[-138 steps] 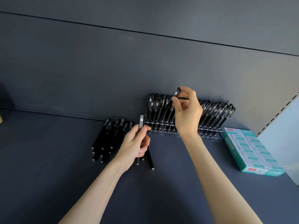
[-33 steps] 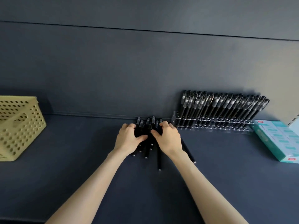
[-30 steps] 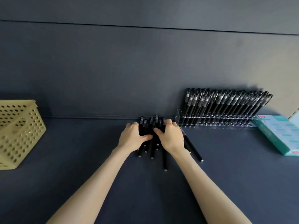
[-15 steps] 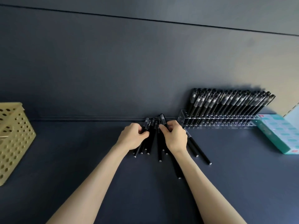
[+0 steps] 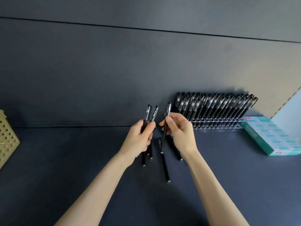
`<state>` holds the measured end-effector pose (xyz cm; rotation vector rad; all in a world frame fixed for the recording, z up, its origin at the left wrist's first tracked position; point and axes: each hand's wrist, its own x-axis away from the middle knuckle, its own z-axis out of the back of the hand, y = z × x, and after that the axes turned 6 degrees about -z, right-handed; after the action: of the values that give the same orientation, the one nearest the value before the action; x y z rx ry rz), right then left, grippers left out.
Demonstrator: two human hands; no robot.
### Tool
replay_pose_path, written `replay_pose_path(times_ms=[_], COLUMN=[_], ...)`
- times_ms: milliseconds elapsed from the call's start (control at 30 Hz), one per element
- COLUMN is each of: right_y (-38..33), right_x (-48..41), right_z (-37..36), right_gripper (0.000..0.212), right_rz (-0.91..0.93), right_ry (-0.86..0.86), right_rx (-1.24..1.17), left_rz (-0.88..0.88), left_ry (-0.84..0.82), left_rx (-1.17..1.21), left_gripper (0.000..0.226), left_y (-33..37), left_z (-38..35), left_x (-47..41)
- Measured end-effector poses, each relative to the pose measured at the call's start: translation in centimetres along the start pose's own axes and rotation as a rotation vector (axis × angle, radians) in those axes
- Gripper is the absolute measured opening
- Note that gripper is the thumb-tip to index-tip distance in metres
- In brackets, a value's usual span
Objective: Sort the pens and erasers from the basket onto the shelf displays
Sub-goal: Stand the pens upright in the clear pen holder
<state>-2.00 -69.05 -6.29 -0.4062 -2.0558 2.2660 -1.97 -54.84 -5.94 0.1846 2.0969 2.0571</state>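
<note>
My left hand (image 5: 138, 139) grips a small bunch of black pens (image 5: 150, 114), caps up, lifted off the dark shelf (image 5: 65, 168). My right hand (image 5: 180, 130) pinches a single black pen (image 5: 166, 124) upright beside them. A few loose black pens (image 5: 165, 167) lie on the shelf under and between my hands. A clear pen rack (image 5: 215, 125) against the back wall holds a full row of black pens (image 5: 216, 105), just right of my right hand.
A teal box of erasers (image 5: 273, 136) lies at the right end of the shelf, beside the rack. A yellow perforated basket (image 5: 7, 137) stands at the far left edge. The dark back panel (image 5: 114, 70) rises right behind the pens.
Both hands pressed on the pen pile on the shelf a second ago. Now they have risen, the left with several pens, the right with one.
</note>
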Motion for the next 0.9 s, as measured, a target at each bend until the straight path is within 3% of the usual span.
replay_pose_path(times_ms=[167, 433, 533, 633, 900], right_y=[-1.0, -0.8, -0.8, -1.0, -0.7], right_x=[-0.1, -0.9, -1.8, -3.2, -6.1], right_z=[5.3, 12.9, 13.9, 14.4, 13.7], right_gripper=[0.013, 0.024, 0.032, 0.041, 0.035], right_rz=[0.061, 0.112, 0.197, 0.311, 0.424], right_ry=[-0.037, -0.033, 0.007, 0.044, 0.173], right_rx=[-0.111, -0.031, 0.083, 0.156, 0.239], left_rz=[-0.053, -0.055, -0.043, -0.072, -0.091], left_ry=[-0.029, 0.118, 0.195, 0.278, 0.293], left_rx=[-0.053, -0.074, 0.014, 0.044, 0.030], left_gripper=[0.017, 0.014, 0.025, 0.022, 0.023], left_y=[-0.3, -0.9, -1.4, -1.5, -2.9], left_z=[-5.6, -13.3, -14.3, -14.6, -14.4], left_x=[0.0, 0.4, 0.3, 0.0, -0.5])
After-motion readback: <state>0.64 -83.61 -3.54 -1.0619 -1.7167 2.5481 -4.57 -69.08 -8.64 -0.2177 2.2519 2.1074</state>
